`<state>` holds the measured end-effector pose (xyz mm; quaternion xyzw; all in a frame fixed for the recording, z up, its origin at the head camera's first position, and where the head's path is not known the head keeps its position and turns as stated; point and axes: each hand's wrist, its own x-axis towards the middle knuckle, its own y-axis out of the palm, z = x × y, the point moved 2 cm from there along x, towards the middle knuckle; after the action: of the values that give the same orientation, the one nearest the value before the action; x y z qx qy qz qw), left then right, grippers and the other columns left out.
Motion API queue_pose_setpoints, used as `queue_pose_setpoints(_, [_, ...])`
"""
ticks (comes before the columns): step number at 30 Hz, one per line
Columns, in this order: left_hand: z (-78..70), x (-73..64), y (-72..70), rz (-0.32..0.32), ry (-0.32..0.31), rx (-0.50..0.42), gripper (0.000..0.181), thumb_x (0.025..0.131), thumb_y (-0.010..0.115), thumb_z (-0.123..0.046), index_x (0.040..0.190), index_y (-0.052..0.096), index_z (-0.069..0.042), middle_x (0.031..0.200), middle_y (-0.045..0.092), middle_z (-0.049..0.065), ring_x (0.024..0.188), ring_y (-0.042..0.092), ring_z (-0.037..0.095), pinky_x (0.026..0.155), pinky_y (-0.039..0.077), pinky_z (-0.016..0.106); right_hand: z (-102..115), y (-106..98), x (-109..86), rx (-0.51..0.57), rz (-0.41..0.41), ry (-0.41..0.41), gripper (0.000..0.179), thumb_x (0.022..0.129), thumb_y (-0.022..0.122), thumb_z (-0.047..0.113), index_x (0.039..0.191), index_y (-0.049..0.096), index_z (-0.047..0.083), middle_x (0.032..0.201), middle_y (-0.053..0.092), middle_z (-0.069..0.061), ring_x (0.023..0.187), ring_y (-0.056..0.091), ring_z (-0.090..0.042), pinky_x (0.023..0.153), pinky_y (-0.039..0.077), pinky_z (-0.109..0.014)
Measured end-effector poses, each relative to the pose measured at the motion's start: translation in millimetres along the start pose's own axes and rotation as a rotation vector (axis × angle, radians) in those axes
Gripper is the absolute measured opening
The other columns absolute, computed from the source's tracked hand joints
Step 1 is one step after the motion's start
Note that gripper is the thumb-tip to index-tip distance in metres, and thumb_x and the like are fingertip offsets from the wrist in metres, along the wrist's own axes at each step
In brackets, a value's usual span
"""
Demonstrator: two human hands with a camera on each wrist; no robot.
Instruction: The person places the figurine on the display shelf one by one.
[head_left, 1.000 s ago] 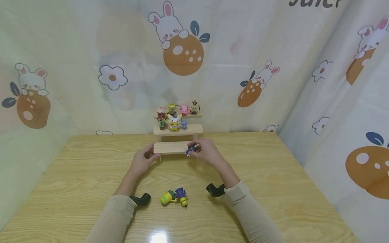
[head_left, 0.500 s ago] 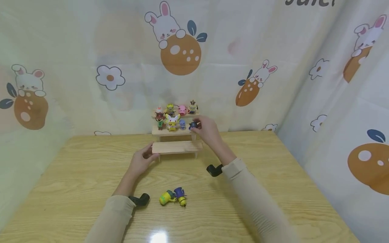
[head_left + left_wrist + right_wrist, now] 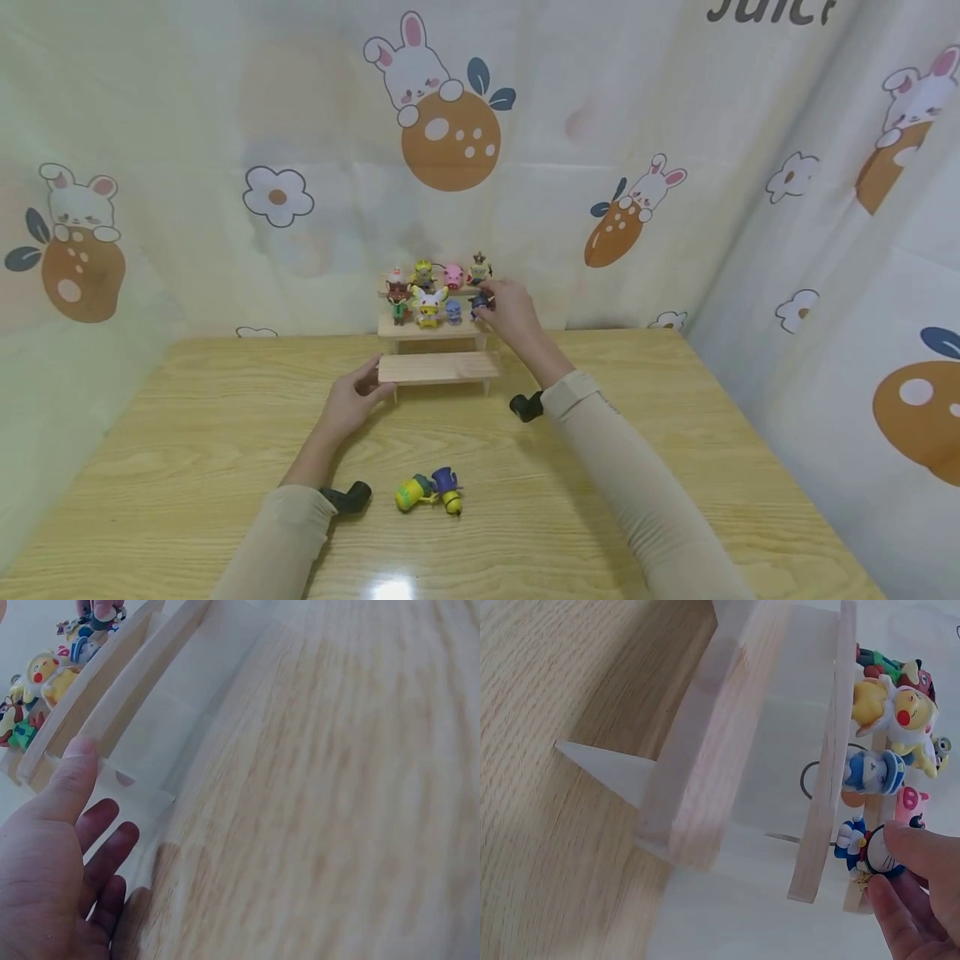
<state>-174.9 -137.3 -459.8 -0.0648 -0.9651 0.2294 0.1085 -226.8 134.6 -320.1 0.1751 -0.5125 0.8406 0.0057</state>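
Note:
A three-tier wooden display stand [image 3: 438, 367] stands at the back of the table. My left hand [image 3: 349, 402] grips the left end of its lowest board; in the left wrist view the thumb [image 3: 79, 761] presses on the board's end. On the middle board's right end, my right hand [image 3: 516, 315] pinches a blue cat figurine [image 3: 883, 853] by its head. The figurine's feet are at the board in the right wrist view. Beside it stand a small blue figurine in a cap [image 3: 870, 772], a yellow figurine in a white hood [image 3: 911, 712] and a brown fox-like figurine [image 3: 398, 304].
On the top board are several figurines, among them a pink pig [image 3: 453, 275] and a crowned one [image 3: 479, 268]. A yellow figurine [image 3: 410, 494] and a purple-and-yellow figurine [image 3: 447, 490] lie on the table in front. A printed curtain [image 3: 337, 275] hangs behind.
My right hand has carried the blue cat figurine up and back from the lowest board's right end to the middle board. My left hand has stayed on the stand.

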Motion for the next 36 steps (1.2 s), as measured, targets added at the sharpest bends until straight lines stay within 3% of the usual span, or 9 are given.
queue_pose_setpoints(13, [0.0, -0.4, 1.1, 0.001, -0.026, -0.005, 0.075, 0.085, 0.068, -0.043, 0.146, 0.037, -0.013, 0.118, 0.066, 0.012, 0.103, 0.062, 0.025, 0.088, 0.051, 0.039, -2.4, 8.8, -0.9, -0.002, 0.028, 0.038, 0.047, 0.088, 0.068, 0.015, 0.132, 0.054, 0.003, 0.119, 0.061, -0.017, 0.098, 0.064, -0.026, 0.084, 0.055, -0.032])
queue_pose_setpoints(26, [-2.5, -2.0, -0.4, -0.002, 0.0, 0.015, 0.076, 0.085, 0.066, -0.045, 0.146, 0.037, -0.011, 0.118, 0.066, 0.013, 0.104, 0.062, 0.026, 0.088, 0.05, 0.041, -1.5, 9.1, 2.2, -0.079, 0.028, 0.055, 0.047, 0.088, 0.068, 0.02, 0.132, 0.056, 0.006, 0.119, 0.059, -0.016, 0.1, 0.059, -0.027, 0.087, 0.053, -0.036])
queue_pose_setpoints(36, [-2.2, -0.6, 0.2, 0.011, -0.023, -0.031, 0.078, 0.084, 0.067, -0.046, 0.147, 0.036, -0.013, 0.121, 0.065, 0.013, 0.107, 0.062, 0.027, 0.09, 0.05, 0.043, -0.7, 7.4, 0.4, -0.04, 0.025, 0.063, 0.047, 0.088, 0.068, 0.019, 0.131, 0.056, 0.005, 0.116, 0.059, -0.015, 0.098, 0.059, -0.026, 0.086, 0.053, -0.036])
